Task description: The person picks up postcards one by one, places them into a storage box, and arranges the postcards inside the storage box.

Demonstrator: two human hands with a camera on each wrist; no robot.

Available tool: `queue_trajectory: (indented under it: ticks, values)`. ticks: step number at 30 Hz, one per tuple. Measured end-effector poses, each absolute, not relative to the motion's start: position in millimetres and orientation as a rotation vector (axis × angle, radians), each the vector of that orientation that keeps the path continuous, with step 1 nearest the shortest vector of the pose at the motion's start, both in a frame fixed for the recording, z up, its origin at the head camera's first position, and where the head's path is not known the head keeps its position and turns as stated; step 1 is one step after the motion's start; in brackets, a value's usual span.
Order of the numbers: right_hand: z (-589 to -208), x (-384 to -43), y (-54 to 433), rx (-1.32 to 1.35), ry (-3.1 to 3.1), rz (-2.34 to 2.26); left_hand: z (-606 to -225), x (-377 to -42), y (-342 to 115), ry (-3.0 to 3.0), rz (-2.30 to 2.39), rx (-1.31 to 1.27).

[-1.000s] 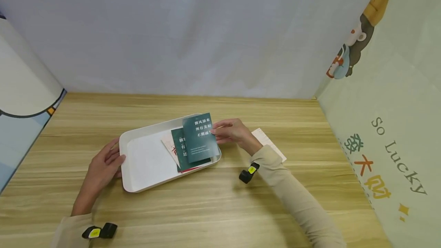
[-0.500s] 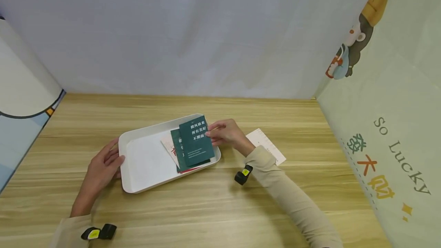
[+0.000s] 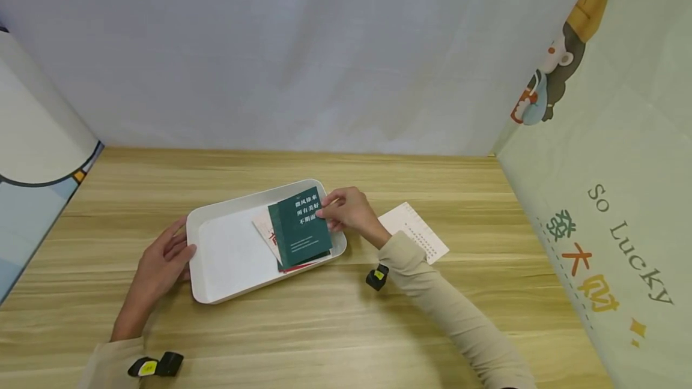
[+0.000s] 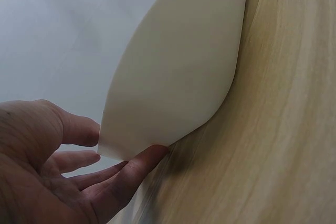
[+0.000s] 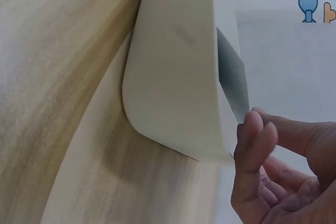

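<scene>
My right hand (image 3: pixel 348 210) pinches the right edge of a dark green card (image 3: pixel 304 230) with white characters. The card lies low over the right end of a white tray (image 3: pixel 229 292), covering most of another green card (image 3: pixel 274 221). A pale card with red print (image 3: pixel 263 228) sticks out under them on the left, and a red edge shows at the bottom. In the right wrist view the green card (image 5: pixel 234 77) slants above the rim, its edge between thumb and fingers. My left hand (image 3: pixel 162 262) holds the tray's left end, thumb at the rim and fingers against the outer wall.
A white printed card (image 3: pixel 416 230) lies on the wooden table (image 3: pixel 303 335), to the right of the tray, partly under the right forearm. A grey cloth wall (image 3: pixel 303 59) rises behind the table, and a printed wall (image 3: pixel 622 155) bounds the right side.
My right hand has moved left and slightly down with the green card, lowering it over the cards in the tray. More of the white card at right shows. The left hand has stayed put.
</scene>
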State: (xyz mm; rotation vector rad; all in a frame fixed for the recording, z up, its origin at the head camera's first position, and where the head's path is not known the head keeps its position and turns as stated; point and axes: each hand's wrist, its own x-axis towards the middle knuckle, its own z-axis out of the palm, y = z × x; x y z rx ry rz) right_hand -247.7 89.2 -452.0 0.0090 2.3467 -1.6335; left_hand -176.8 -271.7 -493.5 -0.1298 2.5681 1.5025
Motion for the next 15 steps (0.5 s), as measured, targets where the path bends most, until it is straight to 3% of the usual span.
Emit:
queue_trajectory:
  ticks: [15]
  values:
    - [-448.6, -244.0, 89.9, -0.043, 2.659, -1.396, -493.6, -177.5, -273.1, 2.578, 1.5, -0.119]
